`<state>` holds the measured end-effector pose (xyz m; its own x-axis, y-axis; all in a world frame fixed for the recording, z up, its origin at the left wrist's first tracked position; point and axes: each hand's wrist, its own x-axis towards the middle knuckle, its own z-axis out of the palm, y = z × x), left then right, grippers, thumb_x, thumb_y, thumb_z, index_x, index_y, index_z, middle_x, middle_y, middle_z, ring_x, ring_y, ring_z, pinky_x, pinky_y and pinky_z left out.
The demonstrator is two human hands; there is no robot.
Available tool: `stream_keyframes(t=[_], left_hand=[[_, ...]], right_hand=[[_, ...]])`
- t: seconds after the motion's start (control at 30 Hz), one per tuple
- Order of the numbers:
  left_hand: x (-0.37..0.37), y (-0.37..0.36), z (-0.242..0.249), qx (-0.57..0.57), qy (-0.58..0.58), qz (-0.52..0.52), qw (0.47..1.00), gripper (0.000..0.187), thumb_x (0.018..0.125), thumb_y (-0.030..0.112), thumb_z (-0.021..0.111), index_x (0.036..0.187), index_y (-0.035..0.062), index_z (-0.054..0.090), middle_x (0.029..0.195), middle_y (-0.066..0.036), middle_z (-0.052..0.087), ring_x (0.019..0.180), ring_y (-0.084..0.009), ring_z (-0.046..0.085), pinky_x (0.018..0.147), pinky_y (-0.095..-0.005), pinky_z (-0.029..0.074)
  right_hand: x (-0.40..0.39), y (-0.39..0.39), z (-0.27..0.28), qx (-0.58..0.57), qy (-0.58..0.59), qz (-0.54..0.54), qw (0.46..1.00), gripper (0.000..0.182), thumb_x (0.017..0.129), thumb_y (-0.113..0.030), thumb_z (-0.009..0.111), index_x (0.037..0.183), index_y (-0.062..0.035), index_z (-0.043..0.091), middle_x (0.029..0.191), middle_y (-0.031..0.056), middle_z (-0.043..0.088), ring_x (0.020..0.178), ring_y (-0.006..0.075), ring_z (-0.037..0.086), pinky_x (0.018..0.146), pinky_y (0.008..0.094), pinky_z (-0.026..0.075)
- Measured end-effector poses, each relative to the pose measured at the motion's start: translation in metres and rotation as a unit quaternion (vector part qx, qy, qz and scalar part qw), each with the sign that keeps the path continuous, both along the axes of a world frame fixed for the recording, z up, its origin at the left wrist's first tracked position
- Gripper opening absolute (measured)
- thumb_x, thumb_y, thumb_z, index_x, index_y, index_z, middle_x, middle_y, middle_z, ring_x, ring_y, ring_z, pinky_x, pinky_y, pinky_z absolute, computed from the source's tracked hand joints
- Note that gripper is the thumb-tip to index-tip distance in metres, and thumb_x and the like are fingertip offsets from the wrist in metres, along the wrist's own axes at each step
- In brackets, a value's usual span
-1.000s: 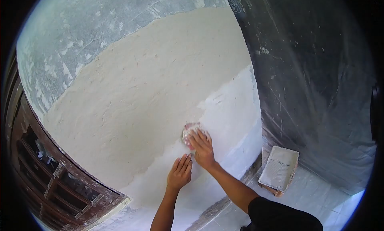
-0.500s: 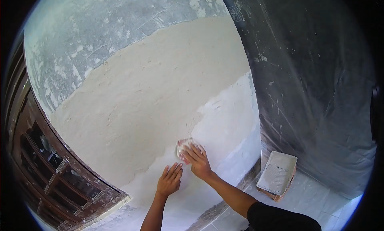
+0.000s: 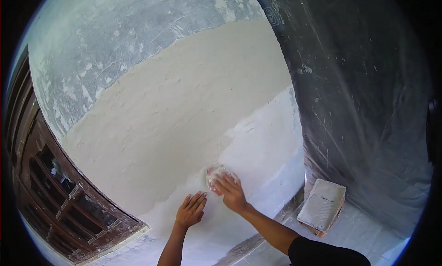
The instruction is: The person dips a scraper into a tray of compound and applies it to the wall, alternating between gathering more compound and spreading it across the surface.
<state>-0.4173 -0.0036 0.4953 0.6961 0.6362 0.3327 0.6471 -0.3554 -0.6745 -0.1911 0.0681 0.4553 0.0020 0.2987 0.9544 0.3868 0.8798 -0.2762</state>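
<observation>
My right hand (image 3: 232, 193) presses a round, whitish pad with pinkish patches (image 3: 214, 175) against the wall, its fingers spread over the pad. Just to its left, my left hand (image 3: 190, 211) lies against the wall with its fingers stretched out and nothing in it. Both hands are low on the wall (image 3: 165, 105), near the border between a beige coat and a whiter area (image 3: 262, 137). What the pad is made of cannot be made out.
A brown wooden frame with dark panes (image 3: 64, 201) is at the left. Dark plastic sheeting (image 3: 359, 95) hangs at the right. A paint-smeared tray (image 3: 321, 206) stands on a reddish support on the tiled floor (image 3: 359, 233). Rough grey wall (image 3: 138, 29) shows above.
My right hand and the pad are slightly lower and to the right in view. My left hand is a little lower and to the left. The view has shifted slightly.
</observation>
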Motion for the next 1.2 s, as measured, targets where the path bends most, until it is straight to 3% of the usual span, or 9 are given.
stream_keyframes(t=[0.1,0.17,0.37,0.47,0.57,0.7,0.87,1.07,1.2], left_hand=[[0.001,0.0,-0.003,0.022,0.024,0.004,0.999,0.041,0.082,0.021,0.059,0.122,0.0147,0.063,0.15,0.002,0.053,0.144,-0.0159,0.043,0.122,-0.0452,0.021],[0.0,0.003,-0.006,0.038,0.028,0.009,0.999,0.039,0.082,0.023,0.06,0.12,0.0157,0.064,0.15,0.003,0.054,0.144,-0.0154,0.043,0.122,-0.0449,0.022],[0.0,0.004,-0.01,0.052,0.021,0.012,0.998,0.036,0.082,0.025,0.061,0.117,0.0174,0.062,0.15,0.005,0.054,0.143,-0.014,0.045,0.121,-0.0439,0.022],[-0.002,0.004,-0.01,0.063,0.026,0.005,0.998,0.041,0.078,0.023,0.062,0.118,0.018,0.066,0.146,0.006,0.057,0.139,-0.0146,0.049,0.122,-0.0461,0.023],[-0.001,0.004,-0.011,0.062,0.014,0.002,0.998,0.038,0.082,0.024,0.061,0.119,0.0172,0.062,0.15,0.005,0.054,0.142,-0.0138,0.045,0.121,-0.0439,0.024],[-0.001,0.002,-0.011,0.056,0.011,0.0,0.998,0.04,0.082,0.022,0.06,0.121,0.0167,0.062,0.15,0.005,0.054,0.142,-0.0142,0.045,0.12,-0.0445,0.025],[-0.009,0.006,-0.017,0.031,-0.022,-0.007,0.999,0.04,0.082,0.021,0.059,0.121,0.0165,0.063,0.149,0.004,0.055,0.142,-0.0146,0.045,0.12,-0.0444,0.025],[0.001,0.004,-0.008,0.059,-0.006,-0.009,0.998,0.039,0.082,0.019,0.058,0.121,0.0162,0.064,0.149,0.004,0.054,0.142,-0.0149,0.045,0.12,-0.0434,0.025],[-0.002,0.0,-0.005,0.031,-0.015,-0.012,0.999,0.043,0.081,0.018,0.059,0.123,0.0141,0.063,0.151,0.003,0.053,0.143,-0.0149,0.044,0.121,-0.0435,0.024]], right_hand=[[0.023,0.029,0.049,0.041,0.073,-0.042,0.996,0.05,0.076,0.011,0.057,0.123,-0.0037,0.068,0.137,0.014,0.062,0.133,0.0352,0.053,0.112,0.0536,0.032],[0.023,0.042,0.062,0.031,0.055,-0.083,0.995,0.051,0.078,0.006,0.06,0.127,-0.0062,0.067,0.14,0.0096,0.06,0.135,0.0301,0.051,0.112,0.0528,0.034],[-0.008,-0.001,-0.021,-0.016,-0.02,0.002,1.0,0.052,0.079,0.006,0.06,0.129,-0.0066,0.066,0.14,0.0088,0.06,0.135,0.0295,0.052,0.112,0.0516,0.034],[0.005,0.01,0.004,0.008,0.036,-0.019,0.999,0.052,0.079,0.006,0.059,0.129,-0.0066,0.066,0.14,0.0089,0.06,0.136,0.0294,0.051,0.112,0.0517,0.034],[0.02,0.034,0.058,0.015,0.079,-0.074,0.994,0.051,0.079,0.006,0.059,0.128,-0.0072,0.066,0.14,0.009,0.06,0.136,0.0292,0.051,0.113,0.0523,0.033],[-0.01,0.02,0.035,-0.016,0.08,-0.066,0.994,0.046,0.082,0.009,0.057,0.123,-0.0066,0.069,0.136,0.0112,0.064,0.133,0.0317,0.054,0.112,0.0534,0.032],[-0.022,-0.019,-0.005,-0.014,0.027,0.037,0.999,0.049,0.081,0.011,0.054,0.125,-0.0042,0.067,0.137,0.0131,0.063,0.134,0.0346,0.053,0.113,0.0539,0.032],[0.005,0.031,0.077,0.011,0.105,-0.083,0.991,0.048,0.082,0.011,0.055,0.125,-0.0036,0.067,0.138,0.0148,0.061,0.133,0.035,0.054,0.114,0.0528,0.031],[-0.028,0.004,-0.006,-0.027,0.042,-0.037,0.998,0.049,0.083,0.007,0.057,0.13,-0.006,0.065,0.141,0.0124,0.059,0.134,0.0317,0.053,0.114,0.0521,0.033]])
